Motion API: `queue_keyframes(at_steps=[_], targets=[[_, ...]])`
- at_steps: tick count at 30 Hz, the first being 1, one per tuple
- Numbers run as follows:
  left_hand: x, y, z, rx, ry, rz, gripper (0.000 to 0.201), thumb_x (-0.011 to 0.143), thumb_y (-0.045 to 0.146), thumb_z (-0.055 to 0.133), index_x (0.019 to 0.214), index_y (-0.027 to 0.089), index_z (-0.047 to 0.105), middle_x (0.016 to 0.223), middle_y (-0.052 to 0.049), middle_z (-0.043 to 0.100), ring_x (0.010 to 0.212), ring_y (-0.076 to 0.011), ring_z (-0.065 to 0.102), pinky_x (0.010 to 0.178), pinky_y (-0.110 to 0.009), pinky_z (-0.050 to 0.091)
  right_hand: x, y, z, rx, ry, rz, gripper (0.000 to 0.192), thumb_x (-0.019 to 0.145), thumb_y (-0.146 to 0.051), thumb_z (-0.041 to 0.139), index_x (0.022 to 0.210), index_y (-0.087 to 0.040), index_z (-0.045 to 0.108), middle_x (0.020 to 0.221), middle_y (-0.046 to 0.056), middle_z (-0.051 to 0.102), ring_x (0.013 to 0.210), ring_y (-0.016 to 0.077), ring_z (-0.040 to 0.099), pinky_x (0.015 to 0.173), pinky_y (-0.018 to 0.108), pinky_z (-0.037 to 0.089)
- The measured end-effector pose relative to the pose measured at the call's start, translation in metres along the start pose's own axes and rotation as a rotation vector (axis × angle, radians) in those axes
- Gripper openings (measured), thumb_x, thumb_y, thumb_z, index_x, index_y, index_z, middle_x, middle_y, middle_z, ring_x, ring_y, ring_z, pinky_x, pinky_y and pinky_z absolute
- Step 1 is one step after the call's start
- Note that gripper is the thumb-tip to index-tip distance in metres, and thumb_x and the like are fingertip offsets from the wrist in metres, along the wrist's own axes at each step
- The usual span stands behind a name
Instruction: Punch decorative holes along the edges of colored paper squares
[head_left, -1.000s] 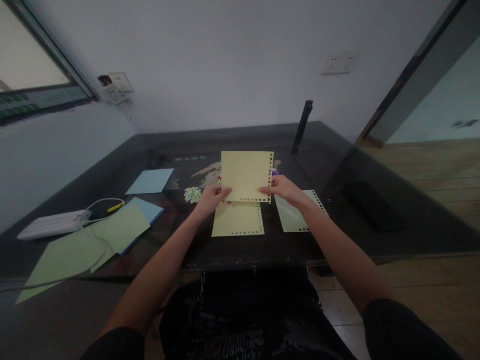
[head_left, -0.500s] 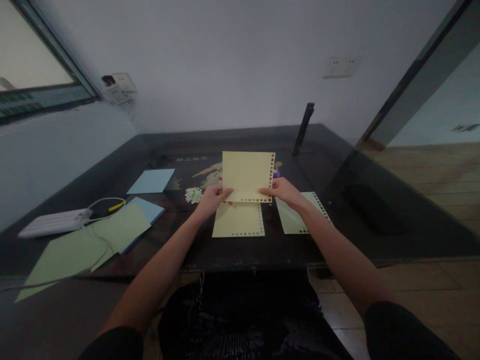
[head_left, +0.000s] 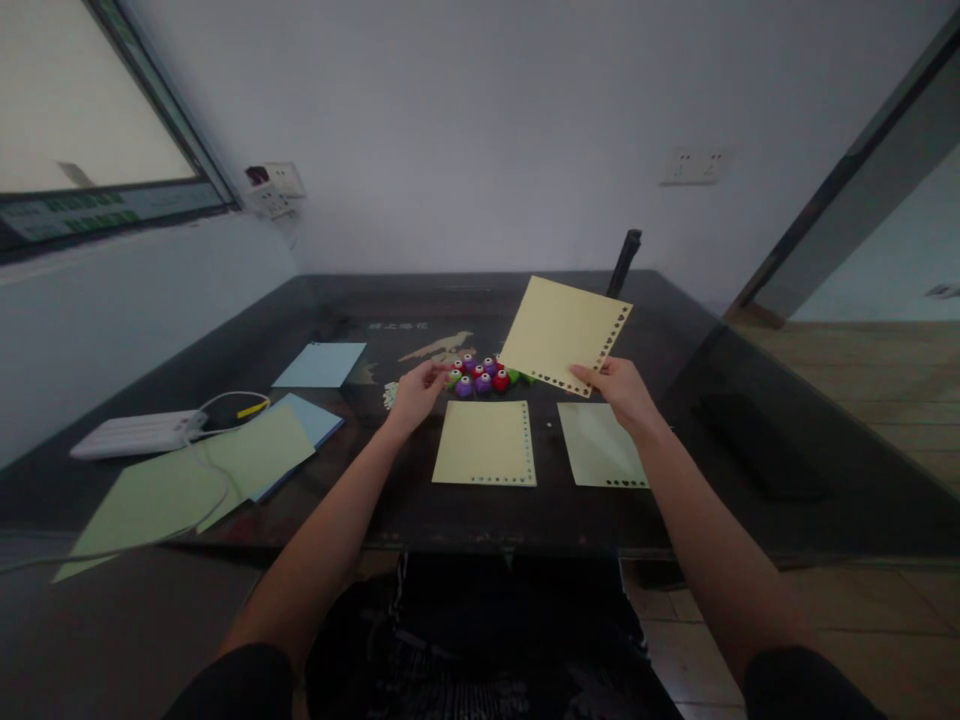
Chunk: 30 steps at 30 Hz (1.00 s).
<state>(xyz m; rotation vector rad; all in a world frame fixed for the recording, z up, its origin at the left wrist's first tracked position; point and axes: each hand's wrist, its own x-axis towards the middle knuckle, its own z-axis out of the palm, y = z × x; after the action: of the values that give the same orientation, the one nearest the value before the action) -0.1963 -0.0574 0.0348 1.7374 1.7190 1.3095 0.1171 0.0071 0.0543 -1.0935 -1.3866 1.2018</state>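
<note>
Your right hand (head_left: 619,385) pinches one yellow sheet (head_left: 564,333) by its lower corner and holds it tilted above the dark surface (head_left: 675,350), right of centre in the frame, so its punched edge hangs free. Your left hand (head_left: 417,392) holds nothing; its fingers are loosely spread and reach toward the cluster of small coloured punches (head_left: 481,374) in the middle, almost touching them. Below the punches a second yellow sheet (head_left: 486,443) lies flat, and a pale green sheet (head_left: 602,445) lies just beside it, partly under your right wrist. At the left of the frame lie larger green papers (head_left: 187,485), blue papers (head_left: 321,364) and a white power strip (head_left: 135,433).
</note>
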Motion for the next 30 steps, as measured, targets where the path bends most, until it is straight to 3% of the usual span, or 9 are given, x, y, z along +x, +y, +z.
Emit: queue_keyframes(at_steps=[6, 13, 20, 25, 30], targets=[[0.019, -0.002, -0.007, 0.387, -0.045, 0.06, 0.021, 0.077, 0.023, 0.052, 0.092, 0.018, 0.066, 0.092, -0.007, 0.07, 0.078, -0.0188, 0.063, 0.077, -0.031, 0.048, -0.007, 0.0, -0.019, -0.011, 0.054, -0.019, 0.032, 0.059, -0.035, 0.077, 0.081, -0.013, 0.071, 0.085, 0.01, 0.073, 0.068, 0.0209, 0.067, 0.067, 0.038, 0.055], [0.044, 0.003, 0.0, 0.636, -0.172, -0.218, 0.028, 0.072, 0.039, 0.061, 0.091, 0.019, 0.068, 0.092, -0.01, 0.07, 0.083, -0.0243, 0.063, 0.073, -0.033, 0.047, -0.01, 0.005, -0.013, 0.034, 0.072, 0.004, 0.037, 0.057, -0.037, 0.077, 0.083, -0.012, 0.07, 0.087, 0.012, 0.073, 0.067, 0.0211, 0.067, 0.063, 0.035, 0.054], [0.039, -0.009, 0.014, 0.69, -0.249, -0.191, 0.033, 0.081, 0.042, 0.052, 0.096, 0.019, 0.07, 0.096, -0.013, 0.069, 0.092, -0.0276, 0.063, 0.079, -0.035, 0.047, -0.009, 0.016, -0.013, -0.03, 0.009, 0.007, 0.032, 0.065, -0.04, 0.073, 0.079, -0.012, 0.066, 0.061, 0.007, 0.069, 0.05, 0.0175, 0.062, 0.046, 0.028, 0.048], [0.033, -0.012, 0.016, 0.721, -0.226, -0.094, 0.035, 0.083, 0.04, 0.05, 0.104, 0.018, 0.068, 0.104, -0.016, 0.066, 0.094, -0.0297, 0.062, 0.078, -0.037, 0.047, -0.009, 0.021, -0.007, -0.001, 0.011, 0.03, 0.027, 0.067, -0.033, 0.071, 0.083, -0.012, 0.065, 0.069, 0.009, 0.07, 0.05, 0.0177, 0.063, 0.043, 0.027, 0.046], [0.029, -0.001, 0.01, 0.708, -0.151, -0.202, 0.029, 0.082, 0.039, 0.054, 0.093, 0.016, 0.069, 0.096, -0.016, 0.068, 0.09, -0.0301, 0.062, 0.075, -0.037, 0.046, -0.012, 0.021, -0.004, -0.014, 0.002, 0.057, 0.029, 0.066, -0.03, 0.069, 0.086, -0.01, 0.066, 0.074, 0.011, 0.071, 0.053, 0.0182, 0.065, 0.046, 0.027, 0.047]])
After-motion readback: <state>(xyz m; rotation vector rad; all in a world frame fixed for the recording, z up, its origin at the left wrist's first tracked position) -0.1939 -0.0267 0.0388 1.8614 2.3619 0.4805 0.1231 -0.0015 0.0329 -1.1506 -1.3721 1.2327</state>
